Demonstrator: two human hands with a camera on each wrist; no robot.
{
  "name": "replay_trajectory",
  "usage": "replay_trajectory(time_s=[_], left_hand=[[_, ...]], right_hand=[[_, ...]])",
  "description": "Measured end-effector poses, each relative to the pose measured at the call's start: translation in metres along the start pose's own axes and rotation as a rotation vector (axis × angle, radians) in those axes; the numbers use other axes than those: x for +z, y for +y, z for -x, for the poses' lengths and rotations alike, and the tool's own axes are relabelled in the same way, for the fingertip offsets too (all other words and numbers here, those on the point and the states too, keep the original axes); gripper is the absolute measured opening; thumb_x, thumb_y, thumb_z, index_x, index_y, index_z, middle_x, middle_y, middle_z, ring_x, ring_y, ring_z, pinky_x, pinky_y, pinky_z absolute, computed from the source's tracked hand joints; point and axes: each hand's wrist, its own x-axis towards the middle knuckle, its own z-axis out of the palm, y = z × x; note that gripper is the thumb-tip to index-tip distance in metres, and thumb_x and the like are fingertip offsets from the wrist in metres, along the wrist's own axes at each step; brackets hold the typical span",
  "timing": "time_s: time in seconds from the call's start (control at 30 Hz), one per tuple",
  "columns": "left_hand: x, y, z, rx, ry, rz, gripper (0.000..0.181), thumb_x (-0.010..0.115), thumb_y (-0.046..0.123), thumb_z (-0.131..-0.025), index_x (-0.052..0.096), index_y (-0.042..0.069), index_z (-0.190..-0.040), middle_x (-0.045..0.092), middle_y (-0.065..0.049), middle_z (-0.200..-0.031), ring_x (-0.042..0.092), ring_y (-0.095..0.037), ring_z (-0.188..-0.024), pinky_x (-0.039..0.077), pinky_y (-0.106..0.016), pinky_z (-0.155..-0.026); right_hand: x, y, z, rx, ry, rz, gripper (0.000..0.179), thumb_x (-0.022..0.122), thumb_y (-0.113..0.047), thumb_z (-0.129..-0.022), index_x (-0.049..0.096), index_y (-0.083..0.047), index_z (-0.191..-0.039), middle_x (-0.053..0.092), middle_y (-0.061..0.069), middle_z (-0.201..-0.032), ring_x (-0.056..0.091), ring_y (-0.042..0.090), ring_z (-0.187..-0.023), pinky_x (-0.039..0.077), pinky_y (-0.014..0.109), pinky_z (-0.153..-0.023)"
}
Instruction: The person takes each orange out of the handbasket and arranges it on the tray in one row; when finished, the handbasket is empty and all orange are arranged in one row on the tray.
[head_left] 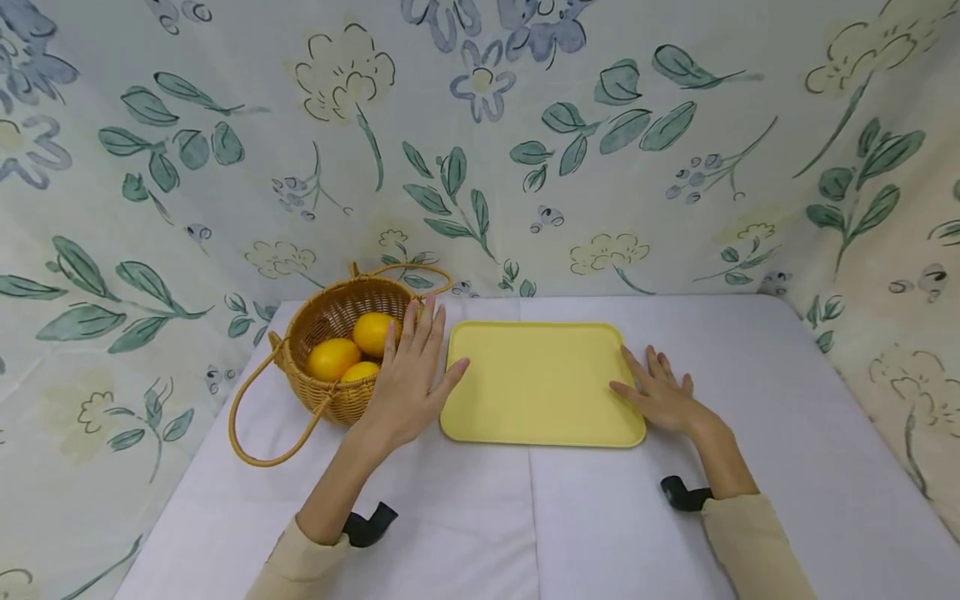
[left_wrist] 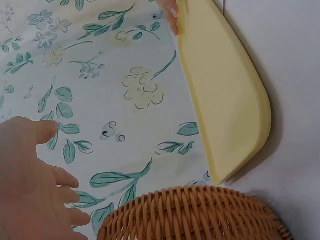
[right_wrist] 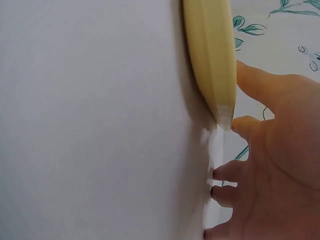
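Observation:
A yellow rectangular tray (head_left: 542,383) lies flat on the white-covered table. To its left stands a round wicker basket (head_left: 347,407) with two loop handles, holding several round orange-yellow fruits (head_left: 333,360). My left hand (head_left: 411,379), fingers extended and thumb spread, overlaps the basket's right side in the head view; in the left wrist view the hand (left_wrist: 37,185) shows nothing in its grasp. At the tray's right edge my right hand (head_left: 663,398) has its fingers spread, thumb and index finger right at the rim, as the right wrist view of the tray (right_wrist: 215,60) also shows.
A white cloth (head_left: 465,517) with a centre crease covers the table. Behind and beside it hangs a floral curtain (head_left: 480,150). One basket handle (head_left: 247,454) sticks out to the left and front, and a black wrist-camera piece (head_left: 369,527) shows by each sleeve.

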Motion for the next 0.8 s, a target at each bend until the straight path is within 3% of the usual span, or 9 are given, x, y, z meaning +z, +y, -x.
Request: replay_trajectory(time_s=[0.17, 0.33, 0.53, 0.63, 0.8], left_hand=[[-0.027, -0.015, 0.005, -0.055, -0.014, 0.101, 0.076, 0.036, 0.051, -0.110, 0.007, 0.011, -0.167, -0.009, -0.003, -0.175, -0.009, -0.028, -0.163, -0.007, -0.063, -0.129], [-0.060, -0.038, 0.008, -0.118, -0.030, 0.203, 0.072, 0.038, 0.050, -0.110, 0.018, 0.007, -0.166, 0.004, -0.011, -0.175, 0.000, -0.035, -0.163, -0.005, -0.062, -0.129], [-0.094, -0.064, 0.009, -0.149, -0.065, 0.262, 0.061, 0.042, 0.037, -0.111, 0.030, 0.003, -0.161, 0.016, -0.020, -0.173, 0.017, -0.046, -0.158, 0.017, -0.067, -0.126], [-0.108, -0.074, 0.005, -0.145, -0.111, 0.279, 0.055, 0.043, 0.032, -0.112, 0.037, 0.004, -0.159, 0.021, -0.022, -0.171, 0.023, -0.047, -0.156, 0.026, -0.068, -0.123], [-0.127, -0.090, -0.010, -0.144, -0.229, 0.387, 0.049, 0.045, 0.032, -0.111, 0.045, 0.010, -0.155, 0.037, -0.020, -0.165, 0.033, -0.045, -0.153, 0.029, -0.069, -0.120]], right_hand=[[0.001, 0.002, 0.000, -0.005, -0.001, 0.016, 0.084, 0.041, -0.058, -0.106, 0.010, -0.009, -0.166, -0.009, 0.039, -0.166, -0.008, 0.061, -0.153, -0.009, 0.085, -0.112], [0.003, 0.006, -0.001, -0.018, 0.000, 0.025, 0.078, 0.040, -0.054, -0.108, 0.011, -0.011, -0.166, -0.010, 0.039, -0.165, -0.009, 0.061, -0.152, -0.011, 0.084, -0.112], [0.004, 0.012, -0.001, -0.041, 0.002, 0.023, 0.074, 0.039, -0.050, -0.109, 0.008, -0.016, -0.167, -0.011, 0.039, -0.166, -0.011, 0.060, -0.153, -0.013, 0.083, -0.112], [0.004, 0.012, -0.001, -0.049, -0.003, 0.014, 0.073, 0.039, -0.050, -0.110, 0.009, -0.017, -0.167, -0.012, 0.039, -0.166, -0.011, 0.061, -0.152, -0.014, 0.083, -0.112], [0.004, 0.010, -0.002, -0.054, -0.009, 0.011, 0.073, 0.039, -0.050, -0.110, 0.009, -0.016, -0.167, -0.013, 0.038, -0.166, -0.012, 0.060, -0.152, -0.015, 0.083, -0.111]])
